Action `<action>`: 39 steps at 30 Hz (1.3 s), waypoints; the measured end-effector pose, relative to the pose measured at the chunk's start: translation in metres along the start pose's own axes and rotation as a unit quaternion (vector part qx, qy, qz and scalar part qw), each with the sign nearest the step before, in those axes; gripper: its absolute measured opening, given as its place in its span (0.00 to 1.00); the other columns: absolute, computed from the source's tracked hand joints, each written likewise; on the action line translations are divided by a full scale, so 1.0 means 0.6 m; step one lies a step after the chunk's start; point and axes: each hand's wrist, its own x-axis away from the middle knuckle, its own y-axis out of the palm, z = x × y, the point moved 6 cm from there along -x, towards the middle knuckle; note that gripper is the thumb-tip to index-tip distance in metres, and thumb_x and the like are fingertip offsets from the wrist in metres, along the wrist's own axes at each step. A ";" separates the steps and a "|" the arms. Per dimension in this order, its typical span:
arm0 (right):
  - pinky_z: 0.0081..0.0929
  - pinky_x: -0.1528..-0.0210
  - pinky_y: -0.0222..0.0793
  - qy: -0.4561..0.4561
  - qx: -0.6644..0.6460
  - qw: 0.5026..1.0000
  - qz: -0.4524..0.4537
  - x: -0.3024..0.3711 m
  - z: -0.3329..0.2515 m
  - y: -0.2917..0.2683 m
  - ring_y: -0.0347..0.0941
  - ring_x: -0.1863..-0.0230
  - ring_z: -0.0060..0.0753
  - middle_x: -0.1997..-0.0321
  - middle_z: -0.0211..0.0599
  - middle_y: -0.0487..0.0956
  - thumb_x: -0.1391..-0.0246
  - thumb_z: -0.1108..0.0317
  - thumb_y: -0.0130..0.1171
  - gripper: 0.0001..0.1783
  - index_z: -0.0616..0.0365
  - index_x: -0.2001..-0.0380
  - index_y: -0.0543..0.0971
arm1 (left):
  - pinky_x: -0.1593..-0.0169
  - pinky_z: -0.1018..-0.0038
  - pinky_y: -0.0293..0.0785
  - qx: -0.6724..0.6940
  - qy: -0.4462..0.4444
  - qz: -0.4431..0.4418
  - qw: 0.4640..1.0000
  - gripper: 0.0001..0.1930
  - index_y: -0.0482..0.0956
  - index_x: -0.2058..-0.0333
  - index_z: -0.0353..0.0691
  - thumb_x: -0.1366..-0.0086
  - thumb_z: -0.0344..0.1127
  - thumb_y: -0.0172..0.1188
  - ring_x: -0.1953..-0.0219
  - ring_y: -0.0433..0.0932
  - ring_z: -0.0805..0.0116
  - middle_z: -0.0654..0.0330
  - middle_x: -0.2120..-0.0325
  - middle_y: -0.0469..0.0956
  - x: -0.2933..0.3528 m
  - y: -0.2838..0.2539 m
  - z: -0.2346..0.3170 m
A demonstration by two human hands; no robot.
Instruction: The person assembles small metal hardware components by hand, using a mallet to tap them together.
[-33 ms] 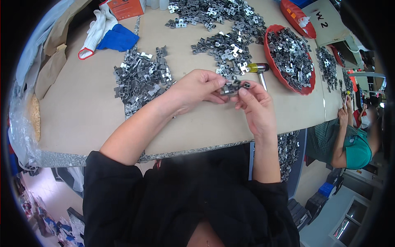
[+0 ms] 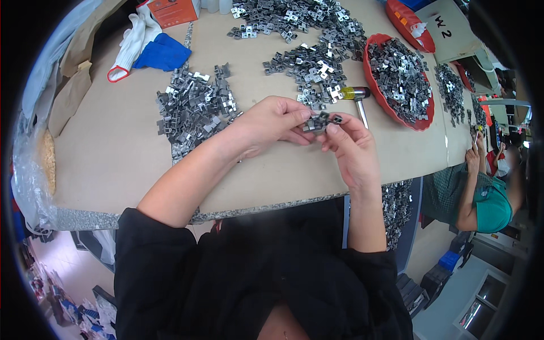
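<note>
My left hand [image 2: 271, 120] pinches small grey metal brackets [image 2: 317, 122] between thumb and fingers, above the table. From the other side, my right hand [image 2: 357, 150] is closed on the right end of the same brackets, its thumb and index finger around a small piece with a square hole. How many brackets lie between the hands, and whether they are joined, I cannot tell. A heap of similar metal brackets [image 2: 195, 110] lies left of my left forearm. Beyond my hands is a looser pile of brackets [image 2: 314, 68].
A mallet [image 2: 355, 93] with yellow and black head lies beside a red bowl [image 2: 369, 71] full of brackets. White gloves [image 2: 131, 45], a blue cloth [image 2: 162, 52] and an orange box [image 2: 173, 12] are at far left. A co-worker in green [image 2: 493, 207] works at right.
My right hand has shifted very slightly left, and the brackets between my hands have tilted a little. My left hand looks unmoved.
</note>
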 end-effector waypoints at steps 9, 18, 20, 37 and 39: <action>0.18 0.72 0.71 0.035 -0.078 0.996 -0.003 0.008 0.029 0.013 0.73 0.74 0.24 0.70 0.36 0.76 0.50 0.73 0.54 0.09 0.65 0.65 0.71 | 0.64 0.81 0.67 0.132 -0.022 -0.001 0.991 0.14 0.72 0.59 0.33 0.37 0.37 0.48 0.70 0.69 0.78 0.62 0.69 0.75 -0.004 0.004 -0.017; 0.14 0.76 0.66 -0.011 -0.015 0.998 0.067 0.021 0.013 -0.024 0.71 0.76 0.19 0.72 0.33 0.75 0.52 0.74 0.56 0.13 0.64 0.61 0.71 | 0.65 0.79 0.70 0.012 -0.005 0.013 1.000 0.14 0.71 0.57 0.33 0.39 0.34 0.51 0.70 0.71 0.77 0.62 0.69 0.74 -0.002 -0.003 -0.006; 0.14 0.75 0.66 -0.009 -0.004 0.998 0.068 0.023 0.012 -0.028 0.70 0.76 0.19 0.71 0.33 0.75 0.52 0.74 0.57 0.14 0.65 0.60 0.71 | 0.65 0.77 0.74 0.020 -0.012 0.036 0.999 0.13 0.72 0.59 0.32 0.39 0.34 0.52 0.69 0.73 0.73 0.60 0.70 0.74 -0.002 0.000 -0.010; 0.14 0.74 0.69 -0.015 0.064 0.997 0.050 0.025 0.026 -0.003 0.72 0.74 0.20 0.71 0.35 0.75 0.52 0.74 0.57 0.16 0.67 0.58 0.70 | 0.64 0.80 0.73 -0.064 0.011 0.046 0.997 0.14 0.72 0.60 0.32 0.40 0.36 0.54 0.68 0.73 0.75 0.60 0.68 0.73 -0.008 -0.008 -0.018; 0.14 0.74 0.69 -0.018 0.060 0.997 0.053 0.024 0.027 -0.003 0.72 0.75 0.20 0.71 0.35 0.75 0.52 0.74 0.57 0.16 0.67 0.59 0.70 | 0.64 0.80 0.73 -0.055 0.002 0.050 0.997 0.14 0.73 0.60 0.31 0.40 0.36 0.54 0.68 0.73 0.75 0.60 0.68 0.73 -0.007 -0.009 -0.021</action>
